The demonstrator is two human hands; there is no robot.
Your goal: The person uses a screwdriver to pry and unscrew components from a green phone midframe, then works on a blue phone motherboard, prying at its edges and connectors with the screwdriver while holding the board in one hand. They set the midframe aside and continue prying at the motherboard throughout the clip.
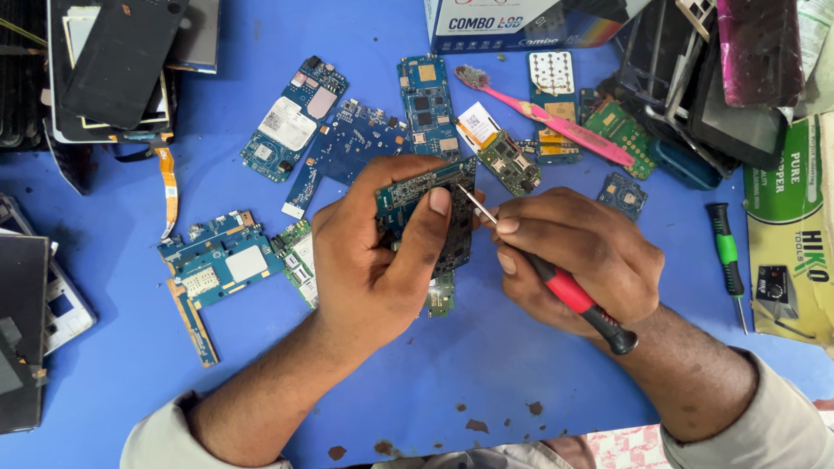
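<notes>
A left hand [382, 252] grips a circuit board [432, 213] tilted up at centre, steadying it, while the right hand [578, 260], at three o'clock, clasps a red-handled screwdriver [556, 282], tip against the board's edge.

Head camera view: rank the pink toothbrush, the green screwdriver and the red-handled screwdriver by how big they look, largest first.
1. Pink toothbrush, the longest.
2. Red-handled screwdriver in the right hand; partly hidden and nearer the camera, so unsure.
3. Green screwdriver, the shortest.
</notes>
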